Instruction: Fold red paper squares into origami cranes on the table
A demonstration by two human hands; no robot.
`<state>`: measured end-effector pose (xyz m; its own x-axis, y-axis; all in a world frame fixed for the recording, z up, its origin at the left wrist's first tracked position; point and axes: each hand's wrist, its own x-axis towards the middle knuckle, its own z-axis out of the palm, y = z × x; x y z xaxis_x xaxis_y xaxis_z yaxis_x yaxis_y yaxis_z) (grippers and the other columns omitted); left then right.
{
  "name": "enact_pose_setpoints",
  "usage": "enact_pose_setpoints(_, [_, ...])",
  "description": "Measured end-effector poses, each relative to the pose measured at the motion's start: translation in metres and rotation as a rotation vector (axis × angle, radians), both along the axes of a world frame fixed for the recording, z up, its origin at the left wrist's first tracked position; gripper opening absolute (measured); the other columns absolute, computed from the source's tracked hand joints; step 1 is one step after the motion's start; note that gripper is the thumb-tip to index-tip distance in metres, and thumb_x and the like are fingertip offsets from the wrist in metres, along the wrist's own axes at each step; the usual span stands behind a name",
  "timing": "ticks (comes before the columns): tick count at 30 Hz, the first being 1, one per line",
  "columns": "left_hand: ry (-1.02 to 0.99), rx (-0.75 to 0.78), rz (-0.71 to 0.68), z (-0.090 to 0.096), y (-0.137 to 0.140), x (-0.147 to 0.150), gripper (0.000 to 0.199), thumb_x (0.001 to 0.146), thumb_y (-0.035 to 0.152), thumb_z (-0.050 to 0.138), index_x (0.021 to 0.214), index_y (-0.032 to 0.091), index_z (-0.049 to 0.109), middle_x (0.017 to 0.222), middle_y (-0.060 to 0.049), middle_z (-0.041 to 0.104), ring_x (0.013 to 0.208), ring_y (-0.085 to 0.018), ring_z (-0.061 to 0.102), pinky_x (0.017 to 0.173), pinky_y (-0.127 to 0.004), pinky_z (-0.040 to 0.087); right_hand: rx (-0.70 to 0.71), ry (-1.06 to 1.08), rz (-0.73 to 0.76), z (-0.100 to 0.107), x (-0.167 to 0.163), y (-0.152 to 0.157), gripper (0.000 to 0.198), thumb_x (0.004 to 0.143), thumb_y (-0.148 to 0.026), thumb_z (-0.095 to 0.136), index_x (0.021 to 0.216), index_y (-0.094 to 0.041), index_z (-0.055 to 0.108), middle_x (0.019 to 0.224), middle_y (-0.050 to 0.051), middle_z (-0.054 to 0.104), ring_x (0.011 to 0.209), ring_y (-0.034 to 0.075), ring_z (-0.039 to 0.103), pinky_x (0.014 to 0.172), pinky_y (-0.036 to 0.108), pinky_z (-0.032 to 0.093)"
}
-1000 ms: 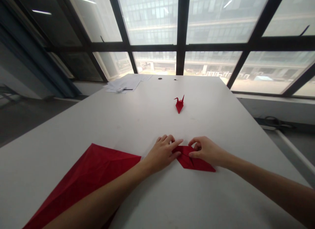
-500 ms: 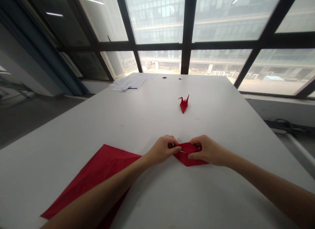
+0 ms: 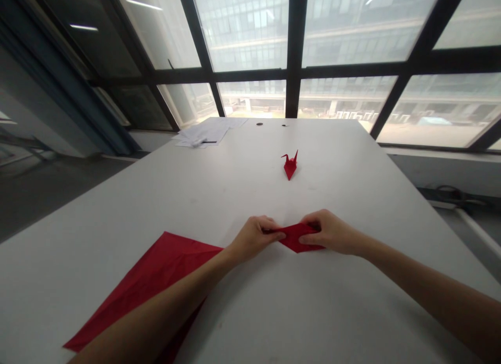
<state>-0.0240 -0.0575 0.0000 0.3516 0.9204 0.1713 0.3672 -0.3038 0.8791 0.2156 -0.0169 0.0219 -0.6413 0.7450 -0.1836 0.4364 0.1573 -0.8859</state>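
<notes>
A small folded piece of red paper [image 3: 293, 237] is held between my two hands, just above or on the white table [image 3: 250, 191]. My left hand [image 3: 256, 236] pinches its left corner between thumb and fingers. At the right side, my right hand [image 3: 324, 233] grips it with the thumb on the near face and the fingers behind, so that part of the paper is hidden. Farther off, a finished red paper crane [image 3: 290, 166] stands on the table. Under my left forearm lies a larger red sheet [image 3: 152, 272], creased and partly covered by the arm.
White paper sheets [image 3: 207, 130] lie in a loose pile at the table's far left corner. Beyond the far edge stand tall windows with dark frames [image 3: 293, 56]. A blue curtain [image 3: 78, 87] hangs at the left.
The gap that showed between the layers of the folded paper has closed, and its near edge sits higher. Both hands keep their grip. The view has shifted slightly.
</notes>
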Motion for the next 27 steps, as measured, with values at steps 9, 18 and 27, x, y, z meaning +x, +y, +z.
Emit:
enact_pose_setpoints(9, [0.407,0.708,0.196,0.005,-0.005,-0.004,0.013,0.094,0.026,0.065,0.1,0.028,0.076,0.092,-0.001,0.076,0.091,-0.018,0.063,0.089,-0.036,0.043,1.135,-0.05,0.042,-0.003,-0.003,-0.01,0.015,0.095,-0.017,0.057,0.09,-0.02,0.071,0.09,0.005,0.072,0.084,0.018,0.06,0.08,0.034,0.042])
enact_pose_setpoints(18, [0.764,0.479,-0.142,-0.008,-0.011,0.0,0.06,0.101,0.047,0.047,0.153,0.022,0.033,0.156,-0.01,0.041,0.146,-0.024,0.036,0.119,-0.044,0.028,1.208,-0.362,0.161,-0.019,-0.001,0.0,0.008,0.091,-0.017,0.063,0.093,-0.02,0.07,0.096,0.006,0.068,0.089,0.021,0.059,0.083,0.036,0.044])
enact_pose_setpoints(27, [0.897,0.399,-0.17,-0.005,-0.018,-0.001,0.073,0.1,0.061,0.033,0.157,0.016,0.022,0.163,-0.012,0.023,0.152,-0.025,0.022,0.123,-0.048,0.018,1.1,-0.376,0.208,-0.018,-0.002,-0.029,0.046,0.095,-0.038,0.059,0.136,-0.015,0.058,0.139,0.015,0.06,0.129,0.029,0.054,0.108,0.047,0.043])
